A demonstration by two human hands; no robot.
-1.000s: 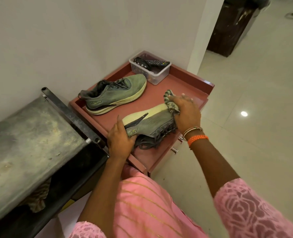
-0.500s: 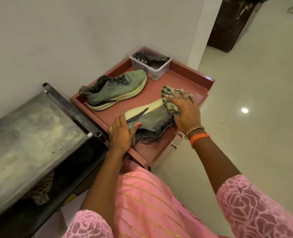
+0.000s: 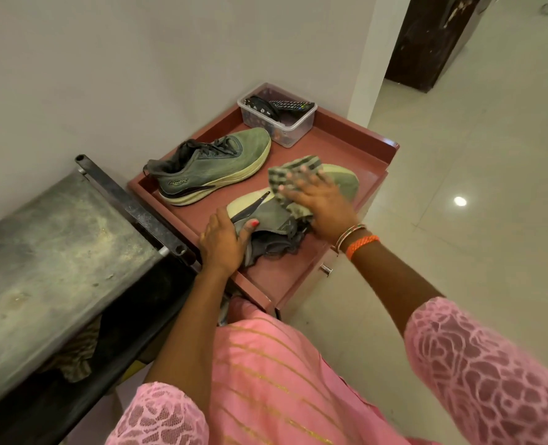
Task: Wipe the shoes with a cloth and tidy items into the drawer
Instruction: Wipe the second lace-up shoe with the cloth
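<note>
Green suede fills our view: one shoe [image 3: 211, 167] stands upright near the wall on the reddish cabinet top [image 3: 340, 139], and the second shoe [image 3: 276, 213] lies on its side near the front edge. Our left hand [image 3: 223, 242] grips that shoe's heel, thumb curled over the upper. Our right hand [image 3: 319, 205] presses the striped cloth [image 3: 290, 171] onto its side with fingers spread flat. Behind, a clear plastic box [image 3: 293, 126] with a remote sits in the corner. A dusty metal rack [image 3: 57, 239] crowds our left side.
</note>
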